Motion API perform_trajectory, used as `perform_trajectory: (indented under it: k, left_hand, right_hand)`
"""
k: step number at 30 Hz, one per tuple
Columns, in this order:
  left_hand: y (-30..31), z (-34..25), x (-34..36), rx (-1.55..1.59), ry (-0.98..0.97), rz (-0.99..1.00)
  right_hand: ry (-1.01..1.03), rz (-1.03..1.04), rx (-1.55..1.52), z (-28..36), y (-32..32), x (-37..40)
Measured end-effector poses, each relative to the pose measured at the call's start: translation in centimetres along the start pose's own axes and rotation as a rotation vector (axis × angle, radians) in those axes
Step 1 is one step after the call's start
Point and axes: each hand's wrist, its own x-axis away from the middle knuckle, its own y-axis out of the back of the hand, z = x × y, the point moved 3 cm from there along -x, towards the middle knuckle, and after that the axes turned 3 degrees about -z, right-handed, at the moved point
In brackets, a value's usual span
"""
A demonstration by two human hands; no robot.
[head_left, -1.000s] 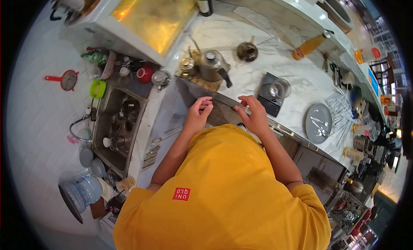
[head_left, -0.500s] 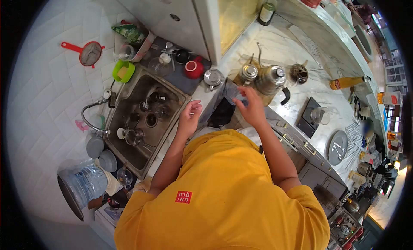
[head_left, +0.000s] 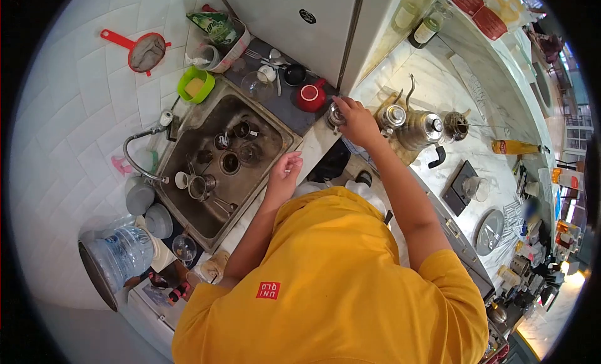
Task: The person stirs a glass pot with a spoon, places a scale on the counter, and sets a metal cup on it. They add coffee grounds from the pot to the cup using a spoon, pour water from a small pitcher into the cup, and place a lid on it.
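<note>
My right hand (head_left: 358, 122) reaches across to the counter corner, its fingers closed over a small metal-lidded pot (head_left: 336, 116) that they partly cover. My left hand (head_left: 285, 173) hovers by the front edge of the sink (head_left: 275, 152), fingers loosely curled and apart, with nothing in it. Beside the pot, a red mug (head_left: 311, 98) lies upside down on a dark mat (head_left: 302, 121). Right of my right hand are a second small metal pot (head_left: 393, 115) and a steel gooseneck kettle (head_left: 423, 131).
In the sink lie several cups and a metal pitcher (head_left: 199, 187), below a curved faucet (head_left: 128, 152). A green sponge holder (head_left: 195, 86) sits at its corner. To the right are a glass server (head_left: 456, 126), a black scale (head_left: 462, 187) with a glass (head_left: 477, 188), and a grey plate (head_left: 489, 232).
My right hand has moved from above the gap between the counters onto the small metal-lidded pot. My left hand stays near the sink edge. The camera view has shifted.
</note>
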Motion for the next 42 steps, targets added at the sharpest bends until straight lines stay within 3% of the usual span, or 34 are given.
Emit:
perform_trajectory:
  k: [3, 8, 11, 13, 20, 26, 42]
  left_hand:
    - [-0.1, 0.0, -0.7, 0.004, -0.009, 0.013]
    - [-1.2, -0.6, -2.2, -0.031, -0.001, 0.035]
    - [-2.6, 1.4, -4.0, -0.05, -0.092, 0.061]
    - [-4.0, 1.1, -5.2, -0.046, -0.056, 0.039]
    - [-9.7, 2.8, -10.5, -0.276, 0.119, 0.089]
    - [-10.5, 1.3, -11.3, -0.099, 0.245, 0.124]
    - [-3.8, -3.0, -4.4, -0.282, -0.196, 0.14]
  right_hand:
    - [-0.004, 0.024, -0.013, -0.1, 0.2, -0.1]
    - [-0.025, -0.126, -0.209, -0.5, 1.2, 1.2]
    - [-0.093, -0.243, -0.318, 0.2, 3.4, 3.4]
    - [-0.206, -0.266, -0.433, 0.5, 4.5, 5.4]
    - [-0.253, -0.376, -0.468, 1.1, 3.7, 11.9]
    - [-0.353, -0.34, -0.671, 1.3, 3.2, 13.6]
    - [-0.468, -0.458, -0.698, 0.8, 3.7, 16.8]
